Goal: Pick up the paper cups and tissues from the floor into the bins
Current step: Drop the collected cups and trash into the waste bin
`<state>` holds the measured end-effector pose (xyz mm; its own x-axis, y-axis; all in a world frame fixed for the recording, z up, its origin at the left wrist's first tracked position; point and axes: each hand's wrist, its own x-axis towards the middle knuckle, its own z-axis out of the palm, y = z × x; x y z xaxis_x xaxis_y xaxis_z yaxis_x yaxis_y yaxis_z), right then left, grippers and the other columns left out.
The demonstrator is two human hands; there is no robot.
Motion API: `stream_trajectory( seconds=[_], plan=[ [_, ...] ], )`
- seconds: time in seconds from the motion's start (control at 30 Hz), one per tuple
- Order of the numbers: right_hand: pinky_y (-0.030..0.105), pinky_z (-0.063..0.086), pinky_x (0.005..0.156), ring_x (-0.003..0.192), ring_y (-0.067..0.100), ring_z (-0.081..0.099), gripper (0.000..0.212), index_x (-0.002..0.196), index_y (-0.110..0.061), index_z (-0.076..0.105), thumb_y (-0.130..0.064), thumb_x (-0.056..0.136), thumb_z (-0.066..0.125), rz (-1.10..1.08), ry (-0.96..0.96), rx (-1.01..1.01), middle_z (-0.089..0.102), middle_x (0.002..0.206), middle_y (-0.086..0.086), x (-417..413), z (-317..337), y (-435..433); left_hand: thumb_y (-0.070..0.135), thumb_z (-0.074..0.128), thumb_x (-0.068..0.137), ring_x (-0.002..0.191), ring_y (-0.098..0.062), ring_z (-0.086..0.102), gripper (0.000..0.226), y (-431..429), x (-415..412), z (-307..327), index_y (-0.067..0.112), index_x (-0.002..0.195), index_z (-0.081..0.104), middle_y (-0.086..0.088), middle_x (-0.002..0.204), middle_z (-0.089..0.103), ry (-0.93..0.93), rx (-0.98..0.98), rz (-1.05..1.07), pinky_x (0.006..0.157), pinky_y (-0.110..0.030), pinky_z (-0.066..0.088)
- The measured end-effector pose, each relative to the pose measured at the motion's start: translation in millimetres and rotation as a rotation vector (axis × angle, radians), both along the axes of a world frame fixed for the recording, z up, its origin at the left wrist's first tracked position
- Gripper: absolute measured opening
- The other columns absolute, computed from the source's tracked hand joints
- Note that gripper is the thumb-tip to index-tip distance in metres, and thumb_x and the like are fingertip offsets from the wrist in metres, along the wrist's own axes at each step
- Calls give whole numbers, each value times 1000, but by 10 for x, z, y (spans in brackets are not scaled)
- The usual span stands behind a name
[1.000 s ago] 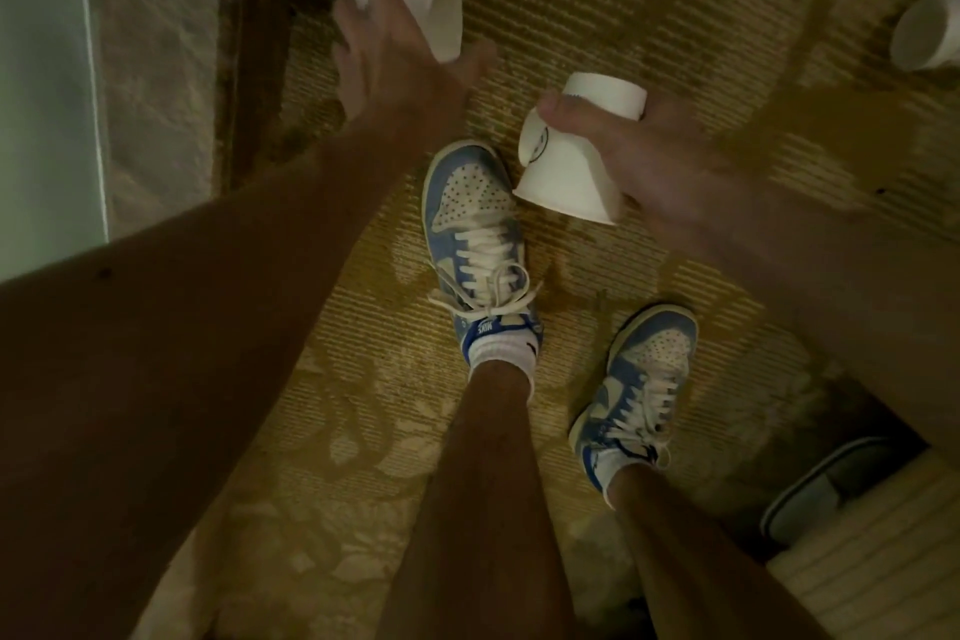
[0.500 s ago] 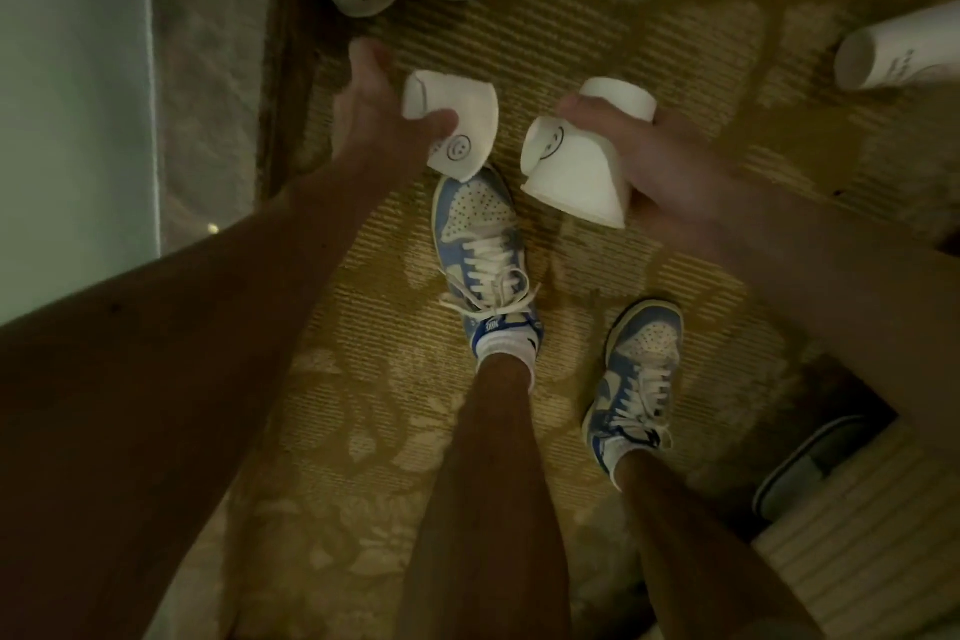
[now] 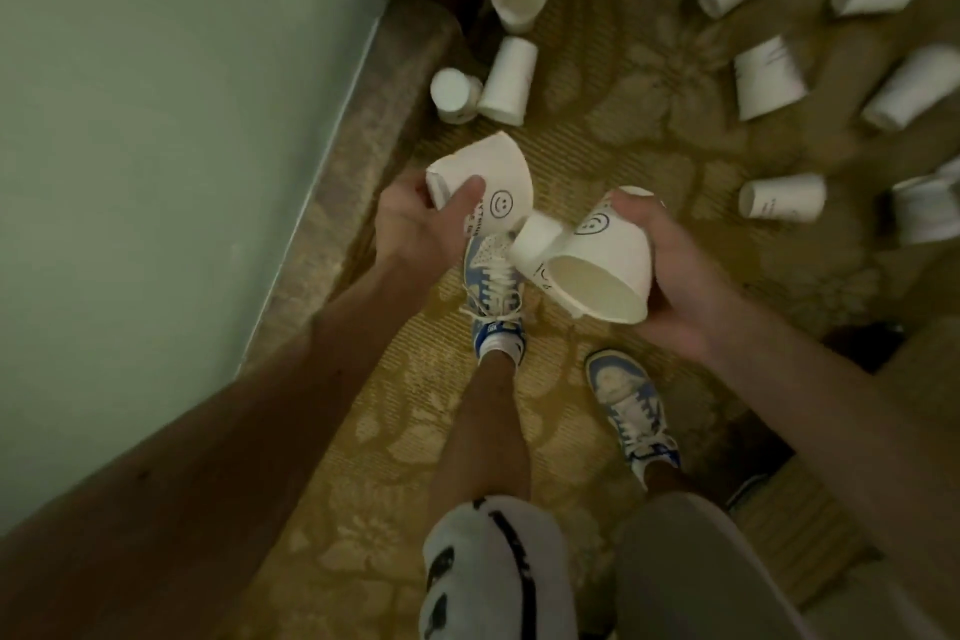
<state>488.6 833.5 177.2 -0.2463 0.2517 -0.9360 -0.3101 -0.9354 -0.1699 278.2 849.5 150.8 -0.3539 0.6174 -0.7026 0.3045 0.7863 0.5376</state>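
The left hand (image 3: 410, 224) and right hand (image 3: 675, 281) each curl fingers round a light, easily crushed paper cup (image 3: 493, 182) above the carpet (image 3: 597, 135), probably best gripped gently mid-wall; more lie scattered there.

Left hand (image 3: 415, 224) went from an open reach to gripping a paper cup (image 3: 493, 182) and has lifted it off the carpet (image 3: 597, 146), smiley print now toward the camera. Right hand (image 3: 675, 270) has tipped its own cup (image 3: 608, 265), so the open mouth now faces the camera instead of the floor. The two cups have closed up. A white shape (image 3: 537, 239) between them may be a second cup; too blurred to tell. The view has swung up: more fallen cups (image 3: 782, 203) show at right, shorts (image 3: 498, 566) at the bottom.
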Motion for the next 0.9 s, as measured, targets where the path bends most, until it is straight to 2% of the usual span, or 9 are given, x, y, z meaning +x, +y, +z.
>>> stream_trajectory(
  seconds=[0.07, 0.17, 0.27, 0.4, 0.5, 0.63, 0.7, 0.8, 0.9],
  plan=[
    [30, 56, 57, 65, 17, 70, 27, 79, -24, 75, -50, 70, 71, -32, 73, 52, 72, 77, 4, 67, 377, -21, 34, 72, 88, 89, -11, 70, 40, -97, 96, 411, 9, 117, 61, 0, 103, 70, -52, 55, 130, 70, -26, 59],
    [31, 57, 62, 69, 18, 71, 29, 79, -18, 77, -46, 80, 67, -76, 176, 103, 72, 78, 6, 164, 1096, -29, 39, 65, 92, 78, 1, 70, 33, -282, 301, 1216, 22, 114, 47, 8, 100, 64, -117, 148, 254, 58, -20, 56],
    [30, 58, 63, 70, 18, 72, 32, 72, -19, 79, -46, 80, 63, -37, 244, 162, 73, 78, 6, 207, 1847, -116, 43, 55, 96, 90, -12, 71, 37, -501, 469, 2058, 24, 122, 37, 1, 114, 61, -202, 224, 385, 62, -35, 61],
    [31, 57, 56, 68, 22, 71, 34, 92, -12, 67, -43, 77, 63, 9, 337, 202, 72, 78, 8, 199, 2891, -306, 41, 52, 99, 104, -17, 65, 30, -850, 571, 3218, 31, 121, 35, -1, 122, 57, -161, 418, 443, 76, -39, 61],
    [29, 56, 55, 68, 21, 69, 41, 102, -13, 60, -43, 75, 63, 133, 410, 254, 70, 80, 7, 9, 3635, -517, 47, 53, 96, 95, -3, 67, 24, -1242, 523, 4119, 43, 117, 42, 12, 113, 62, -139, 602, 508, 71, -24, 58],
    [32, 57, 56, 69, 24, 70, 35, 83, -10, 76, -42, 76, 62, 343, 508, 260, 71, 82, 11, -417, 4390, -989, 49, 61, 86, 95, -2, 69, 22, -2035, 334, 5129, 50, 108, 59, 14, 107, 70, -97, 782, 673, 69, -21, 56],
    [32, 58, 58, 71, 24, 70, 35, 81, -12, 78, -44, 74, 64, 484, 554, 299, 72, 84, 11, -654, 4705, -1322, 48, 64, 85, 97, -4, 69, 19, -2576, 254, 5510, 55, 102, 61, 17, 106, 70, -78, 849, 779, 70, -19, 55],
    [37, 59, 63, 74, 27, 71, 48, 87, -11, 76, -47, 55, 81, 720, 599, 314, 72, 87, 12, -1031, 5155, -1888, 58, 63, 80, 99, 2, 66, 26, -3438, 181, 5970, 61, 105, 57, 27, 105, 66, -7, 885, 887, 71, -16, 55],
    [41, 58, 67, 81, 32, 71, 58, 85, -12, 78, -44, 40, 92, 970, 637, 271, 72, 94, 15, -1373, 5504, -2527, 52, 61, 84, 98, 4, 64, 31, -4305, 146, 6255, 57, 114, 54, 28, 106, 63, 93, 930, 989, 73, -15, 53]
  ],
)
